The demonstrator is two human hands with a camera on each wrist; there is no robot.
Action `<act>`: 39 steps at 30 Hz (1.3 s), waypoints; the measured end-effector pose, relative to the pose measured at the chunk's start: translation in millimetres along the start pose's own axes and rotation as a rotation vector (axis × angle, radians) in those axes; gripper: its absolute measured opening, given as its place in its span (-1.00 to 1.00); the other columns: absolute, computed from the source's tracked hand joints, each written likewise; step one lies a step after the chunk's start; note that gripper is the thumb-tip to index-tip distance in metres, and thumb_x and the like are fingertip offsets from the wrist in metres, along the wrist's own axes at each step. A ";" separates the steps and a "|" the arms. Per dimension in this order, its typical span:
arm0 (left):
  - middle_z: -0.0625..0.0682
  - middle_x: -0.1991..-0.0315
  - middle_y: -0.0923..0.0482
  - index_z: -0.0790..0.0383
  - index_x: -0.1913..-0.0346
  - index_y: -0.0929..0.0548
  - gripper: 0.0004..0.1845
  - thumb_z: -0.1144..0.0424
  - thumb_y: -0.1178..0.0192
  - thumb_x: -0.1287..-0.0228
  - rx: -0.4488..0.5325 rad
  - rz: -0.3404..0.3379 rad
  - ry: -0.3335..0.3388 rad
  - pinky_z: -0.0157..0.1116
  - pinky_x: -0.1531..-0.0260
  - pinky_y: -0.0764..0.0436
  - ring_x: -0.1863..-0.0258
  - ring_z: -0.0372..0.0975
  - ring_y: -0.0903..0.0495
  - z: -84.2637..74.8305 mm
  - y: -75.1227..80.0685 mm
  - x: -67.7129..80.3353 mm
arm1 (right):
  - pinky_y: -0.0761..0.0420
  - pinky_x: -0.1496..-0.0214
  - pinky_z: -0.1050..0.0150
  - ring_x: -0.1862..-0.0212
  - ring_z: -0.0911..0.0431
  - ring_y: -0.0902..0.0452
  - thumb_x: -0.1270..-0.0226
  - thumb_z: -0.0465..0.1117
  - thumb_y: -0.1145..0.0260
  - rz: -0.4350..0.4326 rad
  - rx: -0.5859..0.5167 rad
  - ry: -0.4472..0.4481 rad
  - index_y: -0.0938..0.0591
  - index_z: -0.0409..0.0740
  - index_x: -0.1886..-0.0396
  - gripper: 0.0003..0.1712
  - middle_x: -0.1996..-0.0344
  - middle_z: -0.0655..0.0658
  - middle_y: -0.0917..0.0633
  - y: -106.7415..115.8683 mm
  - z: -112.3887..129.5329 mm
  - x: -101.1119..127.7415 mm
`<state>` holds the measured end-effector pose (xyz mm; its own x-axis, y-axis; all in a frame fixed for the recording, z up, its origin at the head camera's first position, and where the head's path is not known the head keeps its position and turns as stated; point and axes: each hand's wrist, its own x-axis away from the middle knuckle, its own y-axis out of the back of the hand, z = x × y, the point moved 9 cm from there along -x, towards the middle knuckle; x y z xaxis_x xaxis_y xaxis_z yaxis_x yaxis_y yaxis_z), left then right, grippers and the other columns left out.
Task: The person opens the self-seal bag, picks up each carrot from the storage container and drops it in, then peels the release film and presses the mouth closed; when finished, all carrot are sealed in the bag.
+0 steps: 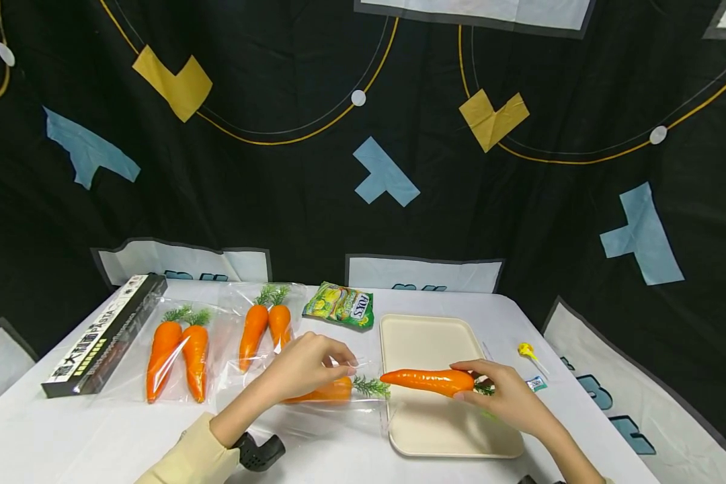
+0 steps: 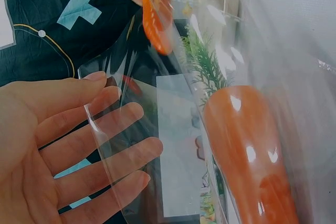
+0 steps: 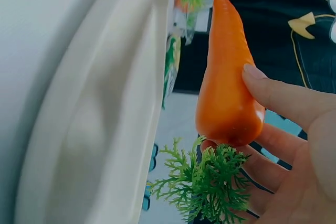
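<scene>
My right hand (image 1: 503,396) grips an orange toy carrot (image 1: 428,380) near its thick end, its green leafy top beside the palm. The carrot lies level over the beige tray (image 1: 429,343), its tip toward the left. At the mouth of a clear plastic bag (image 1: 345,422), my left hand (image 1: 308,363) pinches the film between thumb and forefinger, the other fingers spread against it in the left wrist view. Inside that bag lies another carrot (image 2: 247,145), its leaves toward the opening. The left hand hides part of this carrot in the head view.
On the left are two bagged pairs of carrots (image 1: 196,359) (image 1: 254,329) and a long black pasta box (image 1: 105,336). A green candy packet (image 1: 340,306) lies behind the tray. Right of it are a yellow lollipop (image 1: 526,349) and a small wrapper (image 1: 536,384). A black curtain (image 1: 290,202) hangs behind.
</scene>
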<state>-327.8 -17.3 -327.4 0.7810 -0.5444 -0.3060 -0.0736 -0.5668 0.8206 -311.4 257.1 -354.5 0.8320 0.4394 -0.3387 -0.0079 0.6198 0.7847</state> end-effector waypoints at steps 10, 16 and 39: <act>-0.24 0.39 -0.70 -0.01 0.26 -0.78 -0.90 0.13 -0.36 -0.18 -0.007 -0.006 -0.006 -0.39 0.45 -0.53 0.48 -0.42 -0.53 -0.7 0.0 0.0 | -0.62 0.21 0.28 0.20 0.23 -0.56 -0.18 -0.04 -0.45 0.029 -0.040 0.087 -0.64 -0.10 -0.06 -0.53 0.09 0.05 -0.69 -23.1 24.5 -22.5; -0.26 0.40 -0.69 -0.02 0.28 -0.78 -0.91 0.11 -0.36 -0.18 -0.005 -0.008 -0.016 -0.39 0.48 -0.52 0.51 -0.43 -0.52 -1.1 -0.5 0.1 | -0.63 0.19 0.27 0.19 0.23 -0.55 -0.16 -0.03 -0.46 0.084 -0.075 0.090 -0.65 -0.16 -0.05 -0.51 0.12 0.06 -0.69 -41.5 38.1 -33.5; -0.24 0.42 -0.69 0.01 0.28 -0.78 -0.91 0.13 -0.36 -0.18 0.002 0.005 -0.013 -0.39 0.54 -0.50 0.56 -0.43 -0.49 -3.8 -2.6 2.4 | -0.59 0.27 0.38 0.28 0.31 -0.53 -0.09 -0.14 -0.52 0.214 -0.069 0.117 -0.70 -0.11 0.05 -0.60 0.18 0.11 -0.70 -85.2 65.9 -52.3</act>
<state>-323.4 -14.7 -328.4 0.7722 -0.5554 -0.3084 -0.0784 -0.5651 0.8213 -317.7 138.5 -369.4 0.7375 0.6352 -0.2294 -0.2180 0.5455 0.8093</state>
